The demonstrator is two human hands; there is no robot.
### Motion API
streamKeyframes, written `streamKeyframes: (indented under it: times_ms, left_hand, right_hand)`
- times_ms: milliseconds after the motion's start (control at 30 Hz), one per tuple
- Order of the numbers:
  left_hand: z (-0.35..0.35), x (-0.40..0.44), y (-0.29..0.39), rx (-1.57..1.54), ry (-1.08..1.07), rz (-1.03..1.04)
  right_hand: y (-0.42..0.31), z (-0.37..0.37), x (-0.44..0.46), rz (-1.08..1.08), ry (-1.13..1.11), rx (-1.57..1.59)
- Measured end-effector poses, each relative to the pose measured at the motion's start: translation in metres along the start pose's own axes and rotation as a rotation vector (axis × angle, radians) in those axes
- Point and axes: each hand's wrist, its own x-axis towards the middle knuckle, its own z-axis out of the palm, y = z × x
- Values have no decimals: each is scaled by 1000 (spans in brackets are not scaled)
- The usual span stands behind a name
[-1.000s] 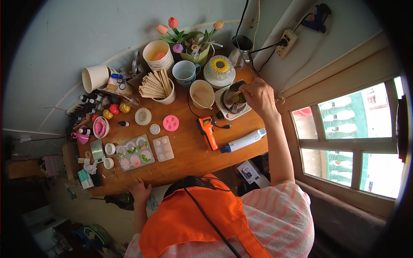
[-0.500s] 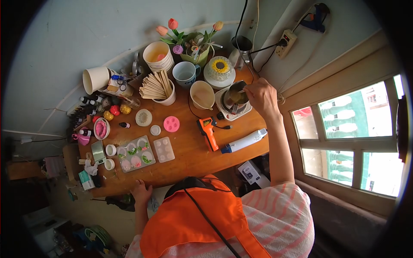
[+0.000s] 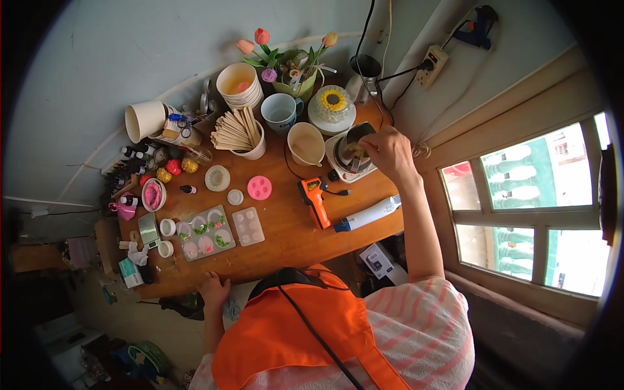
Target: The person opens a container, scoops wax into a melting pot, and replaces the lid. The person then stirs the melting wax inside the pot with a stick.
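My right hand [image 3: 387, 149] is above a metal melting pot [image 3: 356, 133] on a small white electric hot plate [image 3: 372, 170]. Its fingers are pinched together around a thin stick whose lower end goes down into the pot. Fingers and rim hide most of the stick. To the left of the pot stands a cream paper cup [image 3: 304, 133]. My left hand [image 3: 213, 291] rests at the table's front edge, fingers apart and holding nothing. Beyond it lies a clear mold [image 3: 207, 233] with green and pink pieces in its cavities.
An orange infrared thermometer [image 3: 315, 205] and a white-and-blue heat gun [image 3: 369, 213] lie before the hot plate. A pink mold [image 3: 259, 188], a cup of wooden sticks [image 3: 250, 151], a blue mug [image 3: 279, 112] and stacked paper cups [image 3: 239, 88] occupy the table. Cords hang behind the hot plate.
My right hand has shifted slightly left and down, with the stick moving inside the pot. My left hand stays at the table's edge.
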Motion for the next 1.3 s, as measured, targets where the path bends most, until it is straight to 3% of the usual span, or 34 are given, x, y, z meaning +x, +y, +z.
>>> streamKeyframes:
  times_ms: [67, 300, 367, 833, 933, 1133, 1300]
  left_hand:
    - [1, 0, -2, 1, 10, 13]
    - [4, -1, -2, 30, 41, 32]
    - [0, -3, -1, 3, 27, 26]
    - [1, -2, -1, 13, 29, 28]
    - [1, -3, -1, 8, 16, 27]
    - [-3, -4, 1, 12, 9, 29]
    - [-7, -4, 3, 1, -24, 2]
  right_hand:
    - [5, 7, 5, 0, 136, -62]
    - [6, -19, 0, 48, 64, -130]
    - [2, -31, 1, 60, 171, -89]
    - [-2, -22, 4, 4, -4, -86]
    - [-2, -11, 7, -1, 109, -51]
    - [1, -18, 2, 18, 32, -82]
    - [-5, -11, 10, -20, 93, -58]
